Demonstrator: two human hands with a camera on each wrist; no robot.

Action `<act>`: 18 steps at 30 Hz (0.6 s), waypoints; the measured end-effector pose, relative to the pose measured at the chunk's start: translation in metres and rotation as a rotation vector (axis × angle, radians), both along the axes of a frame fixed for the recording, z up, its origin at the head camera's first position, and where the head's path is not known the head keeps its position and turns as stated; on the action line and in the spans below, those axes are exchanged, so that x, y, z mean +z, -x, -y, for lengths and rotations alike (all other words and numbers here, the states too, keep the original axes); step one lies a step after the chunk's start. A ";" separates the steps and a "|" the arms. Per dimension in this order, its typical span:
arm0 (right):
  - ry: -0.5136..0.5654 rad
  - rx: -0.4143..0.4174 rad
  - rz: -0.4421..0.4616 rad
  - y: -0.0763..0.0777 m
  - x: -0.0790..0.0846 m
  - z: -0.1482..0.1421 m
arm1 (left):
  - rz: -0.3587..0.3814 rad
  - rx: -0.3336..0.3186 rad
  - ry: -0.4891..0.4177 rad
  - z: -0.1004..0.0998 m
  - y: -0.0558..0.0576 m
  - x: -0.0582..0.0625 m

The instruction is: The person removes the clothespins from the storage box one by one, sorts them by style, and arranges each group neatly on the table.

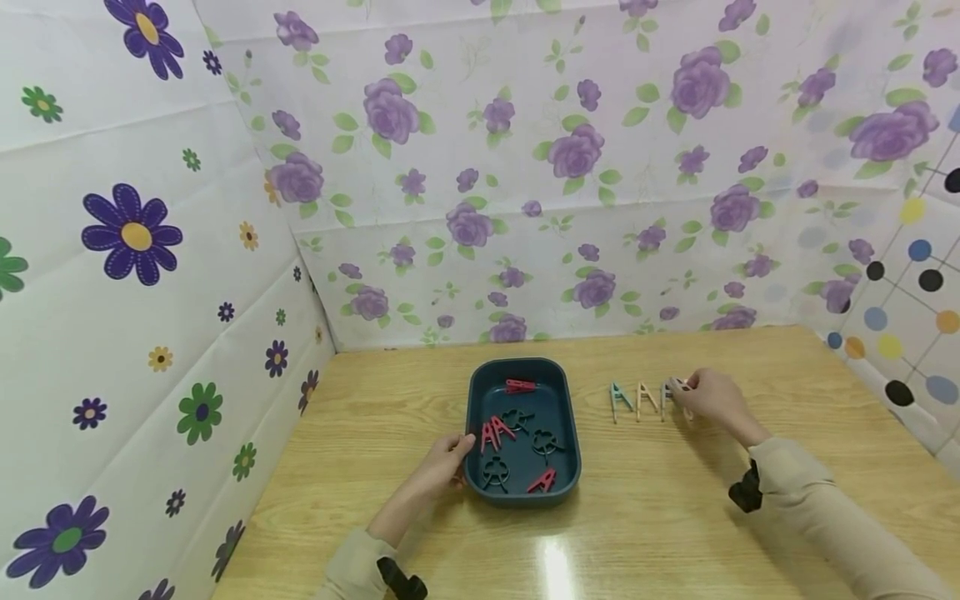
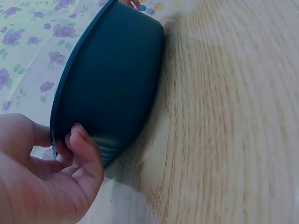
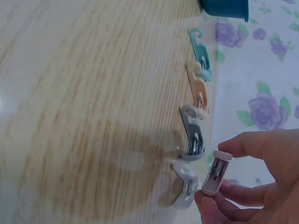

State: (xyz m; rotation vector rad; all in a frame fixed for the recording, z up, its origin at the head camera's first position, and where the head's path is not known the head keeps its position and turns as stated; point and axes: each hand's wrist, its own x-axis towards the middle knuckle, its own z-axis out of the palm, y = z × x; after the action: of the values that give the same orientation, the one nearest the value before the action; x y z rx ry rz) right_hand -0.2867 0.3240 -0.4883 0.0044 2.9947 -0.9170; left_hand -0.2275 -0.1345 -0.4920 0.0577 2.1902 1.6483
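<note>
My left hand (image 1: 447,460) grips the left rim of a dark teal tub (image 1: 525,502), thumb over the edge and fingers curled against the outer wall (image 2: 107,70). Over the table to the right, my right hand (image 1: 711,398) pinches a pale clothespin (image 3: 217,173) with a metal spring between thumb and fingers. Under and beside it runs a row of clothespins: a teal one (image 3: 201,56), a peach one (image 3: 198,91), a grey one (image 3: 191,133) and a white one (image 3: 186,186). In the head view, the right hand partly hides the white one.
Inside the tub lie several red clothespins (image 1: 542,481) and a few dark green clips with round outlines (image 1: 495,472). The wooden table (image 1: 645,517) is backed by a flowered sheet (image 1: 465,167), with patterned sheets at both sides.
</note>
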 end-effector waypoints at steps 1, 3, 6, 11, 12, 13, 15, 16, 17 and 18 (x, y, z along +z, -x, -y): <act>-0.001 -0.001 0.001 0.000 0.000 -0.001 | -0.002 0.000 0.000 0.000 0.000 0.000; -0.007 -0.010 0.005 -0.001 0.001 -0.004 | -0.001 0.001 0.001 0.000 0.000 -0.001; -0.021 -0.034 0.002 -0.003 0.000 -0.008 | 0.002 -0.003 0.007 0.000 0.000 -0.001; -0.020 -0.063 0.003 -0.004 -0.003 -0.017 | 0.004 -0.005 0.017 0.001 -0.001 0.000; -0.019 -0.069 0.006 -0.004 -0.004 -0.020 | 0.003 -0.006 0.016 0.001 -0.001 0.000; -0.019 -0.071 0.003 -0.004 -0.005 -0.022 | 0.001 -0.006 0.014 0.001 -0.002 0.000; -0.021 -0.083 -0.002 -0.003 -0.007 -0.028 | -0.003 -0.008 0.013 0.001 -0.002 0.001; -0.027 -0.090 -0.009 -0.003 -0.008 -0.030 | -0.005 -0.009 0.012 0.001 -0.002 0.001; -0.034 -0.093 -0.016 -0.002 -0.008 -0.033 | -0.007 -0.010 0.012 0.001 -0.002 0.000; -0.041 -0.101 -0.022 -0.002 -0.009 -0.035 | -0.010 -0.010 0.011 0.001 -0.001 0.000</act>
State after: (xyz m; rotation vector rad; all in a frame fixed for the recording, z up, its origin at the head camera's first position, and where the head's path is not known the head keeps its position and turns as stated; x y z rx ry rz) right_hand -0.2843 0.3586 -0.4971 0.1472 3.0586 -0.8683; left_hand -0.2260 -0.1352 -0.4921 0.0743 2.2030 1.6333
